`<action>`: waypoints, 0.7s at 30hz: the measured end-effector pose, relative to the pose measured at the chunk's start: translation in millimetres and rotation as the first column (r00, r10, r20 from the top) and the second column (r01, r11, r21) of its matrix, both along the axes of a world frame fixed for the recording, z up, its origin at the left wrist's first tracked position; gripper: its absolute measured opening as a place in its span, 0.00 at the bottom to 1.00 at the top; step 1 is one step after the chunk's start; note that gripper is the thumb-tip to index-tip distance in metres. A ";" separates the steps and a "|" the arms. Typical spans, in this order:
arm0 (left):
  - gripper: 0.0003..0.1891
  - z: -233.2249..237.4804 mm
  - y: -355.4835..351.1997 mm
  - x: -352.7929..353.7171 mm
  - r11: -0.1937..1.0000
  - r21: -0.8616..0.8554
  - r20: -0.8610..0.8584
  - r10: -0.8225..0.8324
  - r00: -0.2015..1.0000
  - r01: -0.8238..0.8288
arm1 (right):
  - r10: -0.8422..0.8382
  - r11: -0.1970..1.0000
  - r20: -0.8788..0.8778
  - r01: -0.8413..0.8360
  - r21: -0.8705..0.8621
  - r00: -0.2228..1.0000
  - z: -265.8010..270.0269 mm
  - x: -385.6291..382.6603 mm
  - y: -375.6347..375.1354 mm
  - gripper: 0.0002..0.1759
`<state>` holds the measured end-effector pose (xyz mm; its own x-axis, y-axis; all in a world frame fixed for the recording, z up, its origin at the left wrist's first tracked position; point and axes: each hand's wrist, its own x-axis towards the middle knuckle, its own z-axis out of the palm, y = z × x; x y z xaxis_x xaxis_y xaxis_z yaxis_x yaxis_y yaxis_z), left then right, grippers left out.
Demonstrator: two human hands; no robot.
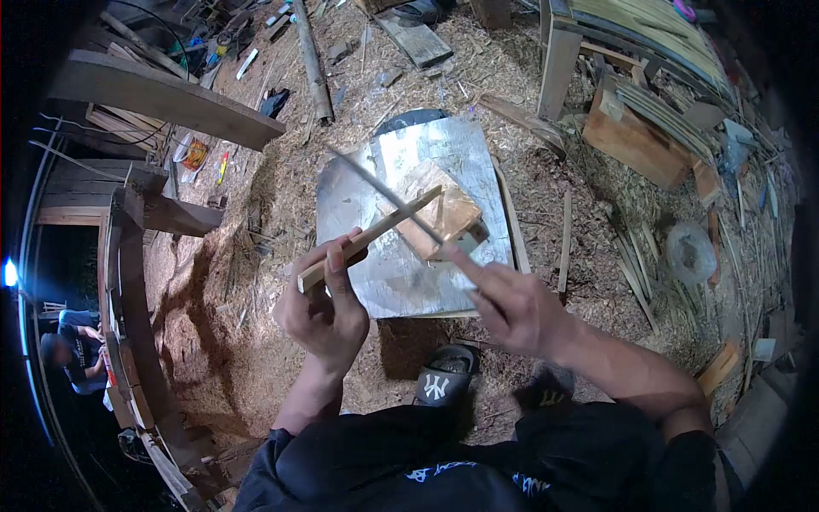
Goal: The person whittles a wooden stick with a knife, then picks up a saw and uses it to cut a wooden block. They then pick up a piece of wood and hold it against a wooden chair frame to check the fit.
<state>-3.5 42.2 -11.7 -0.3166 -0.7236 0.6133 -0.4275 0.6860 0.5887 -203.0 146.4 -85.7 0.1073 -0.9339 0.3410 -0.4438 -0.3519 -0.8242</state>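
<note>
Wooden stick (pixel 384 225) and long narrow tool (pixel 367 176) crossed above a low counter (pixel 397 286)

Ground (pixel 247 230): pale shavings and chips nearly everywhere, with loose offcuts and strips scattered through them. To the left, heavy timber beams (pixel 171 98) jut in from the edge. Beyond them, at the far left, another person (pixel 81 350) sits or crouches near a bright lamp (pixel 10 273); detail of that person's hands too small to tell.

Counter stands just before the wearer's feet, its top a worn, silvery sheet with scuffs and stains. On it, right of middle, a squared wooden block (pixel 456 207), set at an angle to the edges. One dark sandal (pixel 444 375) with a white emblem shows below the near edge.

Left hand (pixel 328 294) grasps the stick near its close end; the stick slopes up and away, far end over the block. Contact with the block uncertain. Right hand (pixel 516 307) is closed around the near end of the tool, which points up and leftward across the stick. Which of the two lies uppermost, cannot tell.
</note>
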 end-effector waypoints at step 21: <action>0.10 2.5 -3.5 -9.0 0.996 -0.089 0.017 -0.016 1.000 0.017 | -0.162 0.978 -0.097 0.173 0.115 0.982 -6.4 -7.8 1.1 0.40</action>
